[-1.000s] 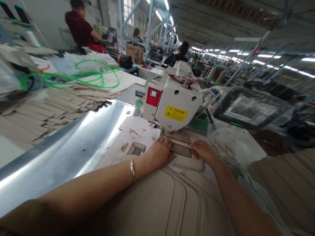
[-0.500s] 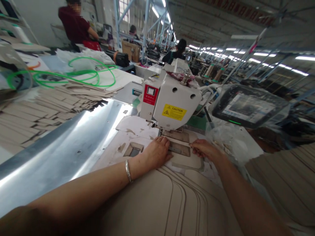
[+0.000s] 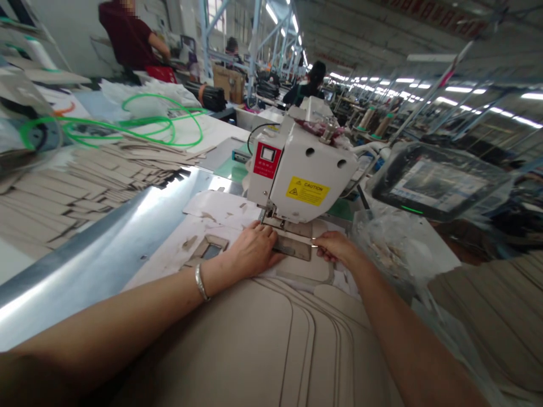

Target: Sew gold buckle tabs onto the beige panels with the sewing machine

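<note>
1. Factory hall with long rows of stations stretches away under strip lights; a co-worker [image 3: 125, 39] in a dark red top stands far off at the upper left, head cut off by the frame.
2. Sewing machine head [image 3: 301, 181], white and boxy with a yellow caution label, stands near the desk's far edge and hides the needle area.
3. Template [image 3: 292, 247], a flat brown plate with a long, narrow slot, lies under the machine's front, its long axis running roughly across the desk.
4. Left hand [image 3: 252, 251], wearing a silver bangle [image 3: 200, 281], lies flat with fingers spread, pressing beside and onto the template's left end.
5. Right hand [image 3: 337, 249] curls its fingers at the template's right end; whether they pinch it cannot be told.
6. Tan sheets [image 3: 254, 350] marked with curved lines fill the near edge. Tan cut pieces [image 3: 85, 181] lie stacked beyond the polished metal desk [image 3: 85, 265], with green tubing [image 3: 127, 121] farther back. A plastic-wrapped screen [image 3: 436, 183] stands at right.
</note>
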Demonstrator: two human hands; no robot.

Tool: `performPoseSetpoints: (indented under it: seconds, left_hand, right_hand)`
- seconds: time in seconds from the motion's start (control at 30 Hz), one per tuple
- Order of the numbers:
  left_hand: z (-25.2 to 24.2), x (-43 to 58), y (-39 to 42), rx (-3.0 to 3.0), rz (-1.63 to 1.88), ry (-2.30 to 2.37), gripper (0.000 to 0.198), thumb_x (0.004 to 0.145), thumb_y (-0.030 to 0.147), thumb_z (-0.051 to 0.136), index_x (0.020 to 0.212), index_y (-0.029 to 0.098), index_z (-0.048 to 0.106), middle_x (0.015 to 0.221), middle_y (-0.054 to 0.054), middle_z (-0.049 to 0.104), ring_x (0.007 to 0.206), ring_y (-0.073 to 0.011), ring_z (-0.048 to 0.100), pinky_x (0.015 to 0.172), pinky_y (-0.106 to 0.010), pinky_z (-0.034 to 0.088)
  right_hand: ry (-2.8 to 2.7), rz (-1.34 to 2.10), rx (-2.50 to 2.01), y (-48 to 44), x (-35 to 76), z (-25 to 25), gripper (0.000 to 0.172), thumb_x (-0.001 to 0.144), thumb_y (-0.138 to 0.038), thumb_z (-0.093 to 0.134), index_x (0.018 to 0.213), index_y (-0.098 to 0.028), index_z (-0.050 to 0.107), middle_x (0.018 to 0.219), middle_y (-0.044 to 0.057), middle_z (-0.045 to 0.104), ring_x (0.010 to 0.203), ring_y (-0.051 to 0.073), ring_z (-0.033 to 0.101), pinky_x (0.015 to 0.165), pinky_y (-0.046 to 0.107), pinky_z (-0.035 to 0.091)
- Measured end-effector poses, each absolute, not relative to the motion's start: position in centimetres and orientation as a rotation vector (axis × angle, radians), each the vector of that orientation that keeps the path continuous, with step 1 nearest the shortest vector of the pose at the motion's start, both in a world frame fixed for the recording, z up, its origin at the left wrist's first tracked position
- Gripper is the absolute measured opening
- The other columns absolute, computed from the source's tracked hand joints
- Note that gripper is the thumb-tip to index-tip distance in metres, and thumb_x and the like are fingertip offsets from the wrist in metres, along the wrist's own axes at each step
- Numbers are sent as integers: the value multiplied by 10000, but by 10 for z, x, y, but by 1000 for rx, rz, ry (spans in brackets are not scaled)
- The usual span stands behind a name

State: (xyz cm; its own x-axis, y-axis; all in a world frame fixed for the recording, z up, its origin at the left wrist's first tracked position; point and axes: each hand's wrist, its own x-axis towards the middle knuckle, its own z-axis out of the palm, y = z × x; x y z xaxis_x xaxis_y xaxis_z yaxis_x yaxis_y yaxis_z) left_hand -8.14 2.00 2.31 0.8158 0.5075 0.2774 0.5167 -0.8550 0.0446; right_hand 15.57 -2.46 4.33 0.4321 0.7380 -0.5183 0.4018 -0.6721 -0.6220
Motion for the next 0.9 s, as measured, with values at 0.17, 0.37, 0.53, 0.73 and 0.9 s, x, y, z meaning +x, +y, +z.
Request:
performPoseSetpoints:
  seconds: [0.17, 0.37, 0.53, 0.73, 0.9]
  left_hand:
    - [20, -97, 34, -2912, -437, -846, 429, 904, 539, 505, 946, 131, 630, 918, -93, 643, 925, -254, 617, 1009, -423, 354]
    - [23, -118, 46, -2890, -438, -907, 441, 912, 545, 479, 910, 135, 640, 916, -87, 637, 906, -242, 613, 1047, -440, 323]
    - [26, -128, 54, -2893, -430, -944, 440, 917, 535, 463, 929, 129, 634, 922, -90, 635, 913, -245, 613, 1055, -456, 319]
    - [24, -113, 56, -2932, -451, -914, 422, 901, 524, 493, 945, 129, 633, 945, -94, 639, 946, -253, 610, 1068, -470, 309]
    - [24, -99, 44, -2995, -446, -889, 433, 891, 521, 510, 1000, 117, 624, 969, -105, 639, 977, -259, 611, 1071, -461, 321]
  right_hand:
    - [-992, 1157, -2273, -13, 138, 42, 186, 886, -163, 563, 704, -156, 526, 442, -36, 557, 306, 61, 438, 305, 179, 248]
    - [-990, 1222, -2261, 2, 115, 46, 168, 876, -170, 572, 711, -148, 545, 440, -29, 560, 316, 61, 445, 322, 170, 278]
    - [-968, 1233, -2264, 16, 102, 45, 151, 869, -196, 596, 732, -154, 547, 445, -33, 561, 325, 55, 450, 343, 157, 306]
    - [-904, 1237, -2307, 20, 115, 47, 147, 865, -170, 587, 724, -142, 555, 449, -25, 554, 335, 59, 453, 359, 160, 336]
    - [-875, 1263, -2281, 6, 135, 52, 128, 890, -154, 541, 764, -142, 560, 477, -27, 567, 350, 55, 472, 393, 156, 363]
